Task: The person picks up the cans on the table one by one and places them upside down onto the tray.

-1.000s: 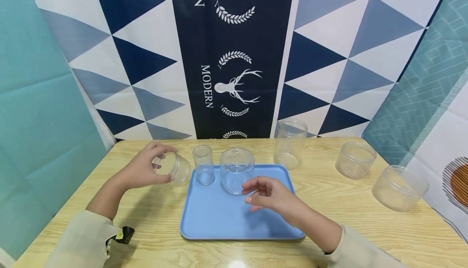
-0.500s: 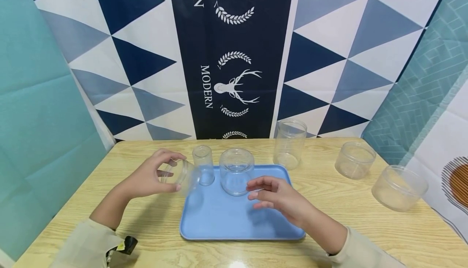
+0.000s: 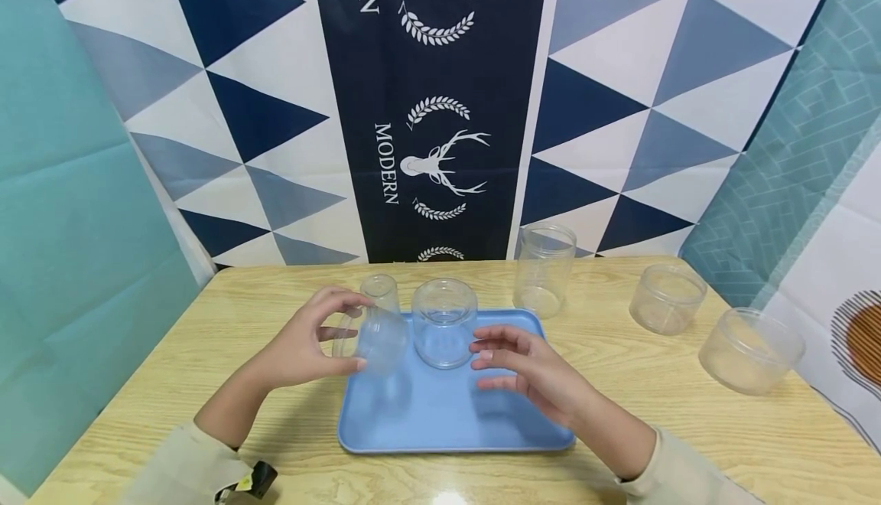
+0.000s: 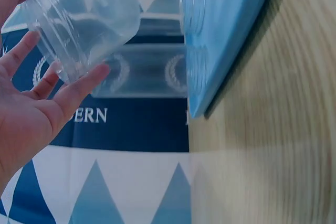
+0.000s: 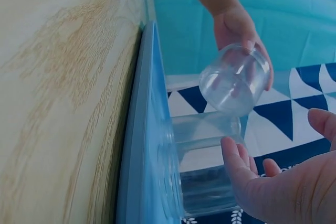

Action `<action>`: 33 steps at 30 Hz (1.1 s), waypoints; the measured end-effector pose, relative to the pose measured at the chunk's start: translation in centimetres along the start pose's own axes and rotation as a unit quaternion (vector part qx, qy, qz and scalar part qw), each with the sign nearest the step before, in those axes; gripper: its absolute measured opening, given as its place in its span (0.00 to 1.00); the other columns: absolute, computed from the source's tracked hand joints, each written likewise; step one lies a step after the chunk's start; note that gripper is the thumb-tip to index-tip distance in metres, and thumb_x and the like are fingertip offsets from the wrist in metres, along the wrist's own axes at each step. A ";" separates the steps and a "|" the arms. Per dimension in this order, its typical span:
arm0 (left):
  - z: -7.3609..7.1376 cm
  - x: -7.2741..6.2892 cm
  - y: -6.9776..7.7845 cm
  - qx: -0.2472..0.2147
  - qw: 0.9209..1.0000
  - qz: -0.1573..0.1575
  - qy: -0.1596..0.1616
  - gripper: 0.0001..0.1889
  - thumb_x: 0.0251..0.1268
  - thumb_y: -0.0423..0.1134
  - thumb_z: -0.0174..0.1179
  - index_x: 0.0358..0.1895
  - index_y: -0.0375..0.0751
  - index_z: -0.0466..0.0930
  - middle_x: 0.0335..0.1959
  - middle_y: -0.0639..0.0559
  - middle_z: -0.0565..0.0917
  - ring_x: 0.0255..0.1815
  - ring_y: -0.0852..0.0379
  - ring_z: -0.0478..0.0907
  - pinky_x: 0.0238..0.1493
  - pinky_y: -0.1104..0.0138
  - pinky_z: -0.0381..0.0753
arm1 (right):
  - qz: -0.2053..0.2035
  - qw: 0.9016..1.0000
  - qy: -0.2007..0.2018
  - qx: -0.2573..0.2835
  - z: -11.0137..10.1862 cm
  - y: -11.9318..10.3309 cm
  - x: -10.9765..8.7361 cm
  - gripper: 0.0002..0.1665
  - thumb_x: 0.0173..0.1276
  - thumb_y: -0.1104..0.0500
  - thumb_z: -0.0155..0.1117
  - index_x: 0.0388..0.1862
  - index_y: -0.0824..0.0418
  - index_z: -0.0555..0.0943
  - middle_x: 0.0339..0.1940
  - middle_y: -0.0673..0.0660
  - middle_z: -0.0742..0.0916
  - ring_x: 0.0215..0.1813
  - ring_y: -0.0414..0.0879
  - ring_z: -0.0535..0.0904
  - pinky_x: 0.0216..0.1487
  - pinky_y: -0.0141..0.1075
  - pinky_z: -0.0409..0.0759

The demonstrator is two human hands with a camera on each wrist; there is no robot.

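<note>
My left hand (image 3: 310,340) grips a clear jar (image 3: 383,343) by its rim end, fingers and thumb spread around it. The jar lies tilted on its side in the air, its base pointing right, over the left part of the blue tray (image 3: 447,421). In the head view it overlaps a narrow clear jar (image 3: 379,286) on the tray. Beside that stands a wider clear jar (image 3: 445,329); both have their ringed rims down against the tray in the wrist views. My right hand (image 3: 526,367) hovers over the tray's right side, fingers loosely bent, holding nothing, near the wider jar.
Behind the tray's back right corner stands a tall clear jar (image 3: 545,272). Farther right on the wooden table (image 3: 619,352) are a short clear jar (image 3: 668,302) and a wider low one (image 3: 752,352). A patterned cloth (image 3: 440,107) hangs at the table's back edge.
The left hand has carried the jar rightward from beside the tray to above its left part. The right hand has shifted slightly right, its fingers spreading a little. Other jars stay in place.
</note>
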State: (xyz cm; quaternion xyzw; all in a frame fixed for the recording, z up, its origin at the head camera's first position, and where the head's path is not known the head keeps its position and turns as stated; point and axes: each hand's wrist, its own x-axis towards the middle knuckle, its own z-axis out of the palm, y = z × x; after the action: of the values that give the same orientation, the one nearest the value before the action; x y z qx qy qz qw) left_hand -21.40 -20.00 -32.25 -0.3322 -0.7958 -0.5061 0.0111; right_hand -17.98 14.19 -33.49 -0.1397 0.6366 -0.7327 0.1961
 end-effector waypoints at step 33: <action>9.3 2.6 2.4 -0.096 0.987 0.087 0.092 0.36 0.47 0.31 0.75 0.63 0.47 0.72 0.60 0.49 0.65 0.60 0.45 0.67 0.54 0.60 0.79 | -0.122 0.983 0.009 0.136 -0.2 0.2 -0.2 0.23 0.77 0.60 0.40 0.69 0.55 0.63 0.68 0.63 0.66 0.65 0.53 0.69 0.58 0.53 0.76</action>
State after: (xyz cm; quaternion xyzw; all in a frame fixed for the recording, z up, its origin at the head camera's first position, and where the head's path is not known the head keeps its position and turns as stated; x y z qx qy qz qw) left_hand -19.20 -10.46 -33.89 -0.3518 -0.7070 -0.6058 0.0969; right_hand -17.87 14.48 -33.76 -0.1816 0.5112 -0.8319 0.1166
